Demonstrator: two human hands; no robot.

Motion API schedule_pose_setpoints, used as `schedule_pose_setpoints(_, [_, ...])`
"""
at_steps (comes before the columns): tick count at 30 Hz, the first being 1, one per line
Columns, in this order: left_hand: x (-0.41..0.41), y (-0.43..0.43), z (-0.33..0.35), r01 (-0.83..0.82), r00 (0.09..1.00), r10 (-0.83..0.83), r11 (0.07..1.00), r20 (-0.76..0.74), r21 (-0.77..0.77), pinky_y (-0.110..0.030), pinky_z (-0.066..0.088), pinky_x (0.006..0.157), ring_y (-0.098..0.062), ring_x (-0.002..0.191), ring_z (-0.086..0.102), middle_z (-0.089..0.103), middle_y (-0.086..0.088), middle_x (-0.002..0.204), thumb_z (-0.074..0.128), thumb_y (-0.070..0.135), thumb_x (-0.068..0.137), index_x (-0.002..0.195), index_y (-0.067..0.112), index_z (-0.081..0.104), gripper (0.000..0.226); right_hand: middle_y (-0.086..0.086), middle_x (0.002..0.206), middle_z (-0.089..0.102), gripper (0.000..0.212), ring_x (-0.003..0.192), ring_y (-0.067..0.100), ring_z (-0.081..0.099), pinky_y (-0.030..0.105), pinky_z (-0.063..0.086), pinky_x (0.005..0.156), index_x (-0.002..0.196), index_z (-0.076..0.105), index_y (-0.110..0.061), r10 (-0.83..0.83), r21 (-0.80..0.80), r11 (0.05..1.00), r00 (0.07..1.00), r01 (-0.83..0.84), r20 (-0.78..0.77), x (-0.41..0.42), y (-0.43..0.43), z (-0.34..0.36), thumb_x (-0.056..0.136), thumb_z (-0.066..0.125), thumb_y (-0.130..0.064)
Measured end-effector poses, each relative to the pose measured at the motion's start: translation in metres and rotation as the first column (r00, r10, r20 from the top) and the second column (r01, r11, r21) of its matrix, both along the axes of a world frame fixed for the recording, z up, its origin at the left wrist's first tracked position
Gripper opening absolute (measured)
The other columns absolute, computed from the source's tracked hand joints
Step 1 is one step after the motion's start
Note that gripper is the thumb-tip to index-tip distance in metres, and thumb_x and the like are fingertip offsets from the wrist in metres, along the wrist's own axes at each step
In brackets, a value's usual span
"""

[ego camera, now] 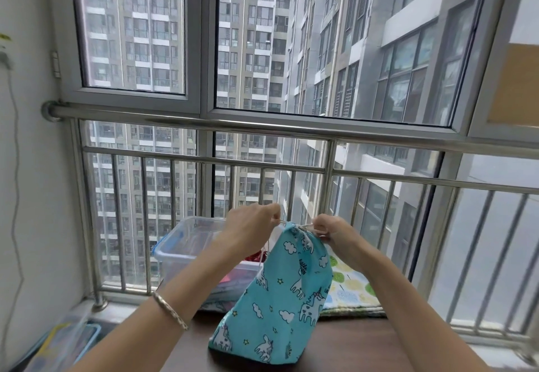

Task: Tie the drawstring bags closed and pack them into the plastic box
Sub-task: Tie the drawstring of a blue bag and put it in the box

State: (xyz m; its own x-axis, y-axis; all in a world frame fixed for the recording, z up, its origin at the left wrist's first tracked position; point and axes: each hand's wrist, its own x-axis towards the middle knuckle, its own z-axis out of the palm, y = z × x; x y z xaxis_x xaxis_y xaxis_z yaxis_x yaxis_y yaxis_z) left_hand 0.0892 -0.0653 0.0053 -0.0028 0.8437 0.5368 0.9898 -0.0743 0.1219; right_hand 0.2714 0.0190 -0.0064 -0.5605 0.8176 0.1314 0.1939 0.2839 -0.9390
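1. On the dark table (350, 348), near its front edge: 1 turquoise drawstring bag (280, 298), printed with white unicorns, clouds and stars. It stands on its base, with the neck gathered tight at the top.
2. Left hand (250, 228): fingers curled, pinching the white cord (306, 227) on the left side of the neck. 1 silver bracelet (170, 310) sits on the wrist.
3. Right hand (332, 231): fingers curled, pinching the cord on the right side of the neck.
4. Plastic box (180, 249): 1, clear, behind and left of the bag, partly hidden by the left forearm. Red fabric shows inside.
5. Spotted cloth (347, 287): green and yellow print, lying flat behind and right of the bag.
6. Steel railing (262, 126): runs across the window behind.
7. Blue-rimmed bin (67, 339): 1, lower left, blurred.
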Motion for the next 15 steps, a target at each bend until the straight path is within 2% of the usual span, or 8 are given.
schedule_pose_setpoints(3, [0.008, -0.001, -0.001, -0.001, 0.996, 0.000, 1.000, 0.085, 0.012, -0.016, 0.040, 0.053, -0.007, 0.056, 0.054, 0.066, 0.002, 0.078, 0.046, 0.026, 0.099, 0.106, 0.017, 0.061, 0.018, 0.002, 0.065, 0.045, 0.033, 0.060, 0.012, 0.041, 0.023, 0.039, 0.069, 0.061, 0.041, -0.013, 0.024, -0.014, 1.000, 1.000, -0.024, -0.015, 0.002, 0.006, 0.004, 0.094, 0.047, -0.013])
schedule_pose_setpoints(6, [0.014, -0.005, 0.004, 0.017, 0.971, -0.023, 0.999, 0.239, 0.027, -0.021, 0.043, 0.047, -0.007, 0.046, 0.056, 0.063, 0.003, 0.066, 0.049, 0.027, 0.098, 0.102, 0.019, 0.061, 0.015, 0.004, 0.065, 0.056, 0.021, 0.053, 0.010, 0.049, 0.018, 0.042, 0.055, 0.070, 0.051, -0.004, 0.089, -0.097, 0.991, 0.996, -0.090, -0.011, 0.000, 0.013, 0.017, 0.090, 0.055, -0.006])
schedule_pose_setpoints(8, [0.019, -0.007, 0.008, 0.076, 0.923, -0.074, 0.997, 0.379, 0.009, -0.027, 0.053, 0.051, -0.015, 0.051, 0.064, 0.064, 0.001, 0.068, 0.053, 0.028, 0.096, 0.098, 0.019, 0.060, 0.012, 0.003, 0.064, 0.057, 0.012, 0.049, 0.009, 0.048, 0.016, 0.039, 0.048, 0.078, 0.056, -0.001, 0.157, -0.165, 0.976, 0.984, -0.141, 0.089, -0.003, 0.017, 0.027, 0.089, 0.059, -0.006])
schedule_pose_setpoints(10, [0.025, -0.008, 0.009, 0.144, 0.865, -0.130, 0.990, 0.484, 0.009, -0.032, 0.059, 0.059, -0.014, 0.058, 0.068, 0.065, 0.002, 0.070, 0.056, 0.025, 0.095, 0.096, 0.019, 0.061, 0.009, 0.003, 0.067, 0.055, 0.011, 0.047, 0.007, 0.046, 0.015, 0.038, 0.044, 0.083, 0.056, -0.002, 0.180, -0.188, 0.973, 0.950, -0.133, 0.257, -0.005, 0.018, 0.035, 0.090, 0.059, -0.010])
schedule_pose_setpoints(12, [0.028, -0.007, 0.008, 0.161, 0.861, -0.160, 0.986, 0.483, 0.040, -0.033, 0.060, 0.061, -0.010, 0.057, 0.068, 0.068, 0.000, 0.072, 0.057, 0.024, 0.094, 0.094, 0.019, 0.062, 0.007, 0.003, 0.069, 0.055, 0.015, 0.047, 0.007, 0.046, 0.014, 0.038, 0.044, 0.086, 0.055, -0.002, 0.180, -0.181, 0.977, 0.902, -0.117, 0.393, -0.006, 0.019, 0.040, 0.093, 0.056, -0.015])
schedule_pose_setpoints(15, [0.028, -0.003, 0.003, 0.166, 0.848, -0.186, 0.983, 0.497, 0.085, -0.030, 0.059, 0.069, -0.011, 0.069, 0.067, 0.070, -0.003, 0.083, 0.059, 0.021, 0.093, 0.096, 0.015, 0.064, 0.009, 0.005, 0.076, 0.057, 0.019, 0.054, 0.009, 0.046, 0.016, 0.040, 0.051, 0.092, 0.058, -0.002, 0.225, -0.188, 0.971, 0.846, -0.150, 0.484, -0.008, 0.023, 0.046, 0.093, 0.057, -0.021])
